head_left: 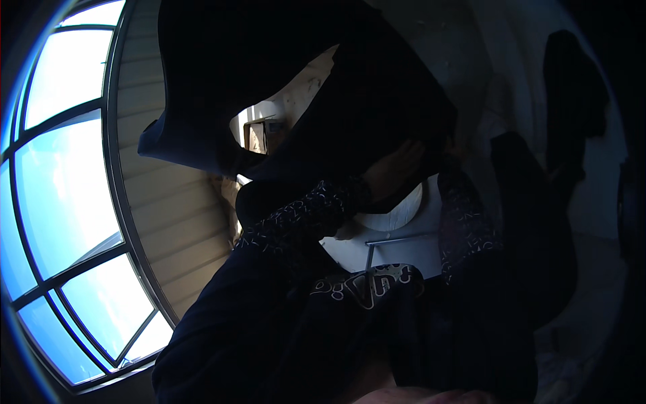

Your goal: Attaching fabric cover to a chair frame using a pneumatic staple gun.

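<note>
A large dark garment (377, 87) hangs in front of me, raised high; in the dim light its exact kind cannot be made out. A long gap opens between two parts of it. My left hand (397, 165) is closed on the garment's lower edge, its sleeve dark with a light pattern. Close beside it, my right hand (456, 147) is mostly lost in shadow at the same edge. Its fingers are hidden, and a matching patterned sleeve (471, 222) leads up to it.
Tall framed windows (67, 188) run along the left, beside a ribbed pale wall (161, 168). A cardboard box (256, 137) shows through the garment's gap. Below my hands are a round pale surface (402, 212) and a metal bar (400, 240). Dark cloth (572, 101) hangs at the right.
</note>
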